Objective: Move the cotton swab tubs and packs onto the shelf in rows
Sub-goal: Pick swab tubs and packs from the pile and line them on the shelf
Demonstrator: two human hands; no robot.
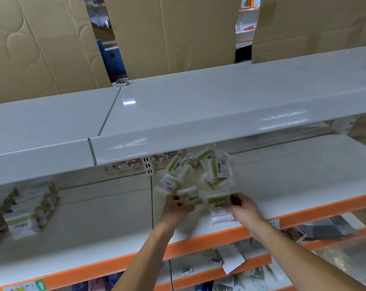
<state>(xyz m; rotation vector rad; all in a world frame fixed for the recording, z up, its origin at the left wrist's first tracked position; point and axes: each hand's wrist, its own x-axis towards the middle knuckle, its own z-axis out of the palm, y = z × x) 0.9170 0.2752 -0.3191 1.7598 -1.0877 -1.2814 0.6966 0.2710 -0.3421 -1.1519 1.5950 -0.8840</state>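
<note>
White and green cotton swab packs (216,171) lie in a loose heap at the back of the shelf (293,175), partly under the shelf board above (198,106). Both hands are clamped on packs at the front of that heap: the left hand (176,208) grips a blurred pack (191,196), the right hand (242,205) pinches another pack (218,206) by its green band. Further left stands a row of packs (24,215) (too blurred to read).

Both bare forearms reach forward side by side, well apart at the elbows and near at the hands. The left hand (176,206) and right hand (243,205) each have fingers curled, pinching a pack.
</note>
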